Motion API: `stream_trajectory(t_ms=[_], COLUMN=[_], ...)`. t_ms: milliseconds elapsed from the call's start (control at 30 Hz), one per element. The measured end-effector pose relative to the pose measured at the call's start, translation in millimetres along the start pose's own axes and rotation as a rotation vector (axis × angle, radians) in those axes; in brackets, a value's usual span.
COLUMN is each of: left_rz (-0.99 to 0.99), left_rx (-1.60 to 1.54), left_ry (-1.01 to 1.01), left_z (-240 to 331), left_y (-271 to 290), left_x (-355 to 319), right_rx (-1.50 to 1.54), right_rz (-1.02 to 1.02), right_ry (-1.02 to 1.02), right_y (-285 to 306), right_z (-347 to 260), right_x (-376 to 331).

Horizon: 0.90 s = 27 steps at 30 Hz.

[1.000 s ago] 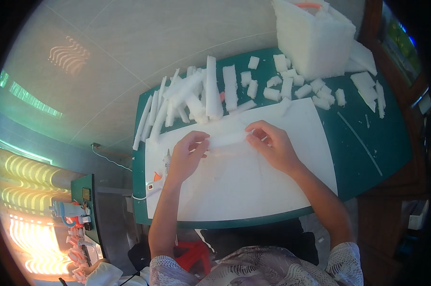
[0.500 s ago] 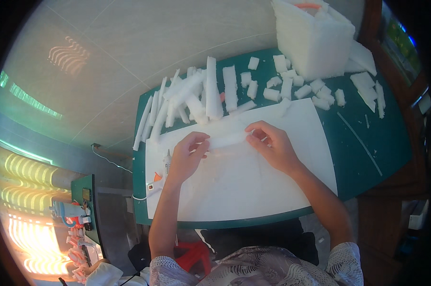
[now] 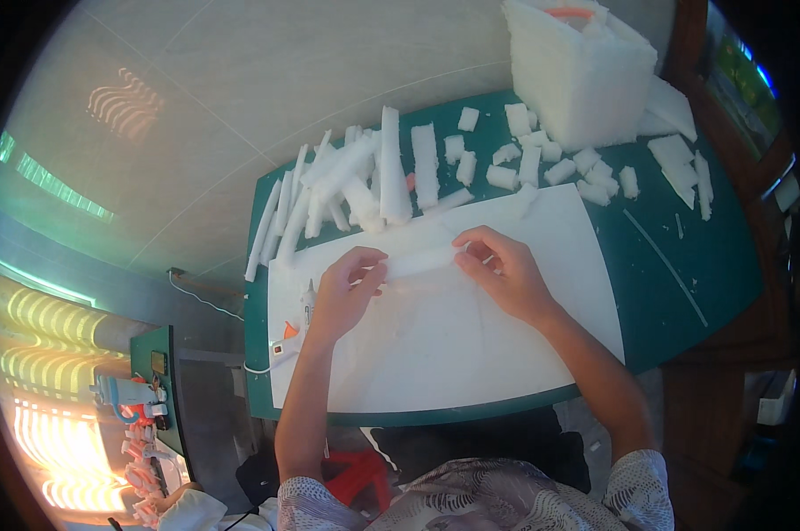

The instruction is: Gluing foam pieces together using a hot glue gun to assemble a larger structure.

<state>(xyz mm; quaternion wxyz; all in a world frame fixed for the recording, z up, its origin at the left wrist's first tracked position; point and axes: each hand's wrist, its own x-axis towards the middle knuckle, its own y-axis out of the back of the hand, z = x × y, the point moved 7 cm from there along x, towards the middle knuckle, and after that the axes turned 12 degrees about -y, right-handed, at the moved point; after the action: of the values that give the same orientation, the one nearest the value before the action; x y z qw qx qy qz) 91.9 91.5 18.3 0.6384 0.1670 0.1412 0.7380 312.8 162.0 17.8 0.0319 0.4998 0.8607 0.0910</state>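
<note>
A short white foam strip [image 3: 420,262] is stretched level between my two hands, just above a large white board [image 3: 471,354]. My left hand [image 3: 351,288] pinches its left end, fingers curled. Its right end is pinched between the thumb and fingers of my right hand [image 3: 503,274]. Against the white board the strip's edges are hard to make out. Beyond my left hand lies a pile of long white foam strips and rolls [image 3: 342,173]. Beside my left forearm sits a white glue gun with an orange part [image 3: 287,341], partly covered by the arm.
The green table [image 3: 727,257] also bears several small foam pieces [image 3: 528,164] at the back. A large white foam box [image 3: 581,80] stands back right. Thin clear sticks [image 3: 665,265] lie on the right. A red stool [image 3: 357,478] is below the front edge; another person's sleeve [image 3: 192,511] shows lower left.
Both hands keep their hold on the foam strip, almost still. The whole view has shifted very slightly.
</note>
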Motion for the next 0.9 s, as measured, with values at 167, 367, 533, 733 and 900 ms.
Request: stream_trajectory(t_ms=[167,367,533,733,900], left_rz=[0.007,0.007,0.020,0.033,0.040], left_rx=[0.005,0.001,-0.020,-0.020,-0.017], left_ry=[-0.013,-0.080,-0.082,-0.064,-0.063], left_z=[0,2,0,2,-1], left_y=[1,-3,1,0,2], left_x=[0,0,-5,-4,-3], right_rx=[-0.012,-0.024,-0.015,-0.002,-0.012], right_rz=[0.009,0.043,0.030,0.004,-0.003], right_ry=[0.019,0.034,0.058,0.038,0.019], right_y=[-1,5,0,-1,0], right_z=[0,2,2,3,2], right_x=[2,0,-2,-1,0])
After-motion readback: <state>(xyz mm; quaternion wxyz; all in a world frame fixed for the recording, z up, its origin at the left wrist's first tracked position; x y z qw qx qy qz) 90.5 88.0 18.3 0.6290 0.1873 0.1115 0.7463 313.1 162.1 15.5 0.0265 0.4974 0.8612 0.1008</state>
